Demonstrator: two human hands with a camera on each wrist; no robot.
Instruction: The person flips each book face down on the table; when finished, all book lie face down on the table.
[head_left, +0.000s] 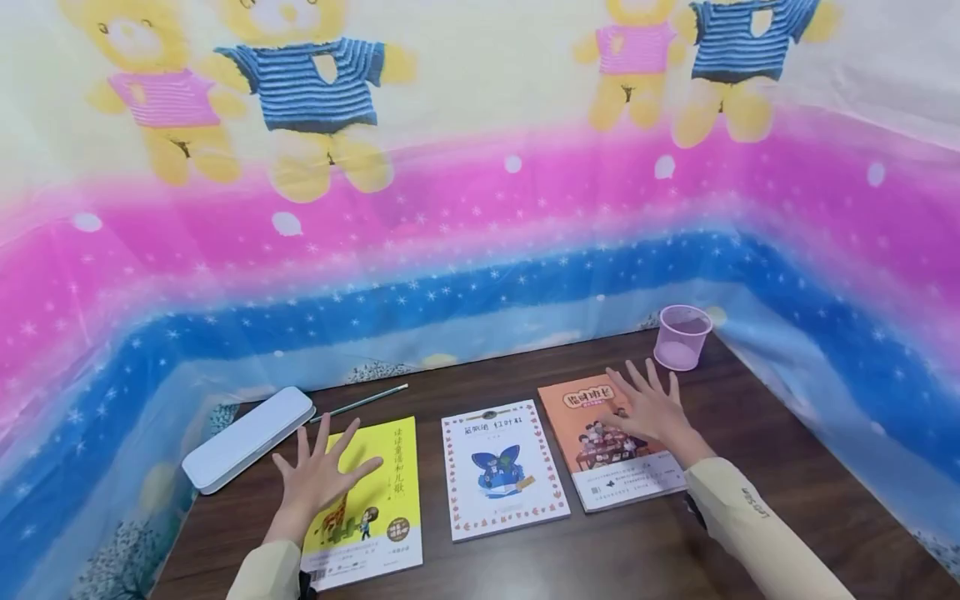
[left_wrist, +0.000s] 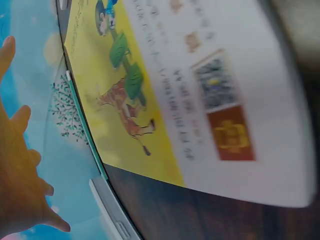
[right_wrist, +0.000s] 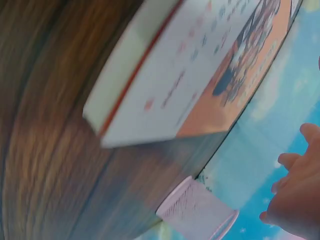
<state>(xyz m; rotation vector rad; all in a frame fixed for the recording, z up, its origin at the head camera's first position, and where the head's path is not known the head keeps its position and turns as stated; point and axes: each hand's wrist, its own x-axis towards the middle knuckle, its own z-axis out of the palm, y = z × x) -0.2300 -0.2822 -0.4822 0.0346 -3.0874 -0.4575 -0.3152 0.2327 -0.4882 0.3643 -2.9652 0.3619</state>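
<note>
My left hand (head_left: 318, 477) is held with spread fingers over a yellow book (head_left: 397, 508) that has a giraffe picture on its cover. Over at the right, my right hand (head_left: 651, 408) spreads its fingers above an orange and white book (head_left: 630, 475). Neither hand holds anything; in both wrist views the fingers are apart from the books. Between them lies a white book (head_left: 504, 450) with a blue butterfly design. The left wrist view shows the yellow book's lower corner up close, with a QR code.
A white pencil case (head_left: 247, 437) lies at the left of the dark wooden table (head_left: 525, 567), beside a thin green pencil (head_left: 360, 402). At the back right stands a pink mesh cup (head_left: 681, 337). A printed cloth (head_left: 480, 250) with bears hangs around the table.
</note>
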